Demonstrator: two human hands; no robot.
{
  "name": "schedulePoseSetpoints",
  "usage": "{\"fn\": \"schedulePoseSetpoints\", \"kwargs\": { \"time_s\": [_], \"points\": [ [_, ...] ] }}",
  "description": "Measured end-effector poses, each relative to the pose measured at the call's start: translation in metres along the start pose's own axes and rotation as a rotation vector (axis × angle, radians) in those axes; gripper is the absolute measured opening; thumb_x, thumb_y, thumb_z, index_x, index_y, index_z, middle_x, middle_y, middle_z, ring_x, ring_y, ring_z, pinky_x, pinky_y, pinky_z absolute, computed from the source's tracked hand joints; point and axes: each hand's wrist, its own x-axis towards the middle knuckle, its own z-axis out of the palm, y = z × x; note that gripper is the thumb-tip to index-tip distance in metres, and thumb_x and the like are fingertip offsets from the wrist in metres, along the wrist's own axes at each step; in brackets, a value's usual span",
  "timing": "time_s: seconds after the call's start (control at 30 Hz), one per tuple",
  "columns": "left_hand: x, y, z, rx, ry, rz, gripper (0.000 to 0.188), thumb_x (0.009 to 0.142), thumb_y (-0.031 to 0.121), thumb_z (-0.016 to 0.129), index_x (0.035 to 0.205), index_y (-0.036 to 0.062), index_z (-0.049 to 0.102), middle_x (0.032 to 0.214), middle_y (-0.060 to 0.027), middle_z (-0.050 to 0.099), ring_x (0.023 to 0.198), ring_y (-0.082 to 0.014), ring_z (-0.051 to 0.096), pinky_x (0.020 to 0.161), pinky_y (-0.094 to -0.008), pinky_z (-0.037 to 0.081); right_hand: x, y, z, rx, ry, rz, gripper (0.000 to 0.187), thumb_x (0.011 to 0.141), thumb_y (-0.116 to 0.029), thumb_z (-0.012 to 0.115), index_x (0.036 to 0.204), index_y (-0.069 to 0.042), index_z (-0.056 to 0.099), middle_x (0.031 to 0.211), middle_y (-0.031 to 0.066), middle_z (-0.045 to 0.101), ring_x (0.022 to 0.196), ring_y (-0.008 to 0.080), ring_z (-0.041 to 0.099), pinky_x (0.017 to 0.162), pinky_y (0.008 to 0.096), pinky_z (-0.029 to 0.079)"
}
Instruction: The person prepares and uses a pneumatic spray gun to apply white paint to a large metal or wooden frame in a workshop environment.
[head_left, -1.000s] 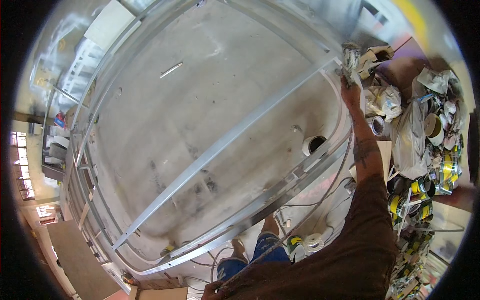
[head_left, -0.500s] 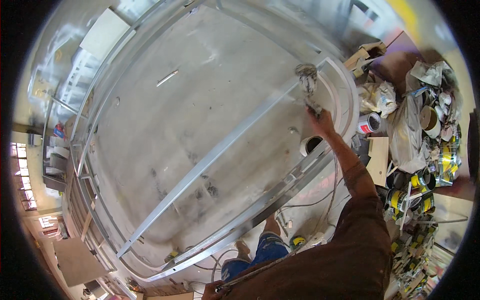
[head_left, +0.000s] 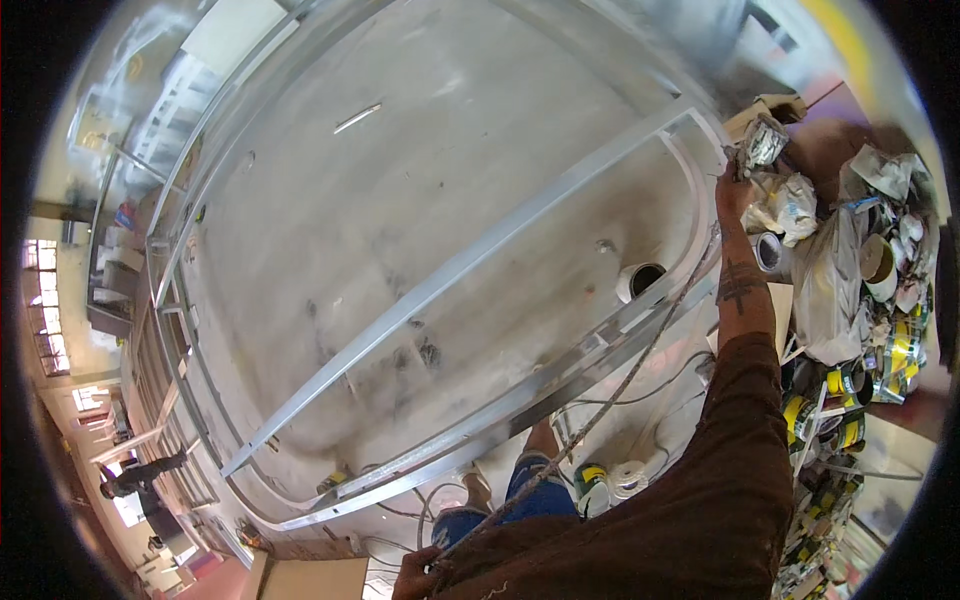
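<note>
My right hand grips a paint spray gun with a crumpled silvery cup, out past the curved right end of a large metal frame. A grey hose runs from near my right forearm down to the left. At the lower edge my left hand is closed round that hose, its fingers partly hidden. A long pale metal bar crosses the frame diagonally; its far end meets the curved end close to my right hand. The gun's nozzle cannot be made out.
Inside the frame's near right corner stands an open white can. Rubbish bags and yellow-black cans crowd the right side. Hose loops lie by my feet. Another person stands far left. A cardboard box is at the lower edge.
My right hand has swung right with the spray gun, from above the bar's far end to beyond the frame's curved end. The hose is drawn straighter. A person has appeared far left.
</note>
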Motion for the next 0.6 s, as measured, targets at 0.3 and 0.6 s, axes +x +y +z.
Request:
{"fn": "schedulePoseSetpoints", "kwargs": {
  "time_s": [0.3,0.6],
  "points": [
    [0.038,-0.094,-0.068,-0.126,0.020,0.177,0.009,0.078,0.008,0.070,0.081,-0.0005,0.069,0.067,-0.0012,0.060,0.063,-0.0076,0.052,0.056,-0.0251,0.039,-0.161,-0.012,-0.009,0.080,-0.299,-0.158,0.041,0.098,-0.035,0.055,0.124,-0.004,0.064,0.111,0.0229,0.068,0.107,0.0399,0.064,0.086,0.0422,0.051],
    [0.007,-0.182,-0.127,-0.360,0.251,0.373,0.022,0.076,0.017,0.074,0.076,-0.0031,0.067,0.063,-0.0019,0.060,0.055,-0.0076,0.049,0.050,-0.0240,0.034,-0.357,-0.048,0.005,0.208,-0.406,-0.396,0.043,0.096,-0.035,0.060,0.114,0.003,0.065,0.100,0.0253,0.069,0.094,0.0399,0.067,0.079,0.0445,0.052]
  ]
}}
